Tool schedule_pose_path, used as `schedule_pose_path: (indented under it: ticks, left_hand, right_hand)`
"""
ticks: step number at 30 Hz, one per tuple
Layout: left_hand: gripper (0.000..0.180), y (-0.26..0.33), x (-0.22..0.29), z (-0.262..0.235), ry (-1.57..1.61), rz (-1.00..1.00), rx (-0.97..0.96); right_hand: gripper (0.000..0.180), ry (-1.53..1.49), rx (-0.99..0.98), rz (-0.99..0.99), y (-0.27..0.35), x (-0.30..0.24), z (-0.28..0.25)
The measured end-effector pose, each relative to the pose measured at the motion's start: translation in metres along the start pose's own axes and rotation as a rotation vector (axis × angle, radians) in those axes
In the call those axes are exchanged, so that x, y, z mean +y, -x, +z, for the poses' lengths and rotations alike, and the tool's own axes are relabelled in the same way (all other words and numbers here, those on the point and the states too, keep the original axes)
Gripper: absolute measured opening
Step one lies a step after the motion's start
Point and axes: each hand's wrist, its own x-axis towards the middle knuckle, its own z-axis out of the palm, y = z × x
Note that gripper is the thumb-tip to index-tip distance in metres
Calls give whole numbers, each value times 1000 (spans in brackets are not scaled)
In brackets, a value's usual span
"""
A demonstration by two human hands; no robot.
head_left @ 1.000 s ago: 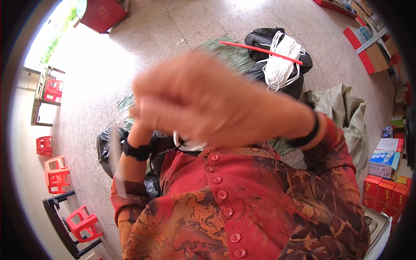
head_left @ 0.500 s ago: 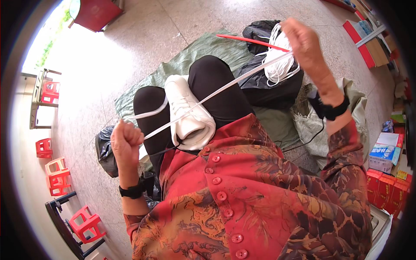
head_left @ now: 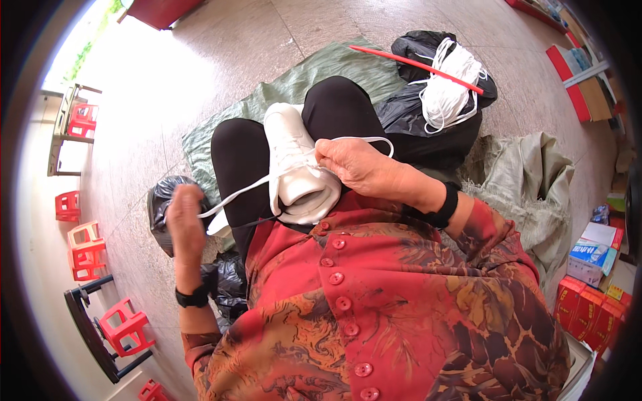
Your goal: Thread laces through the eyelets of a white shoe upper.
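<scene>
A white sneaker [head_left: 291, 150] is clamped between my knees, toe pointing away and its opening facing me. My right hand [head_left: 368, 167] is closed at the sneaker's lacing, fingers pinching the white shoelace [head_left: 242, 191]. A loop of that lace sticks out past the right hand. Off to the left, my left hand [head_left: 186, 224] is raised and smeared by motion; the lace runs from the sneaker to its fingers, which look closed on it. The exact grip of the left fingers is blurred.
A coil of white laces [head_left: 449, 90] lies on black plastic bags [head_left: 424, 144], a thin red stick [head_left: 414, 63] across it. A green woven sheet [head_left: 267, 87] covers the floor beyond my knees. A pale sack [head_left: 521, 180] is at right, red stools [head_left: 127, 327] at left.
My right hand has come down and left from above the lace coil to the sneaker. The lace stretched across the sneaker is no longer taut between both hands. My left hand stays at left.
</scene>
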Motion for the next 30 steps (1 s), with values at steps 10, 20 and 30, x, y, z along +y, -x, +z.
schedule_pose_path:
  ticks: [10,20,30]
  left_hand:
    - [12,7,50,75,43,7,-189]
    - [7,5,42,77,84,63,-107]
    - [9,1,49,66,-145,335,-159]
  right_hand:
    - [9,240,-114,-94,-16,-13,-8]
    - [12,357,-250,-65,-24,-12,-8]
    - [6,265,-107,-191,-14,-21,2]
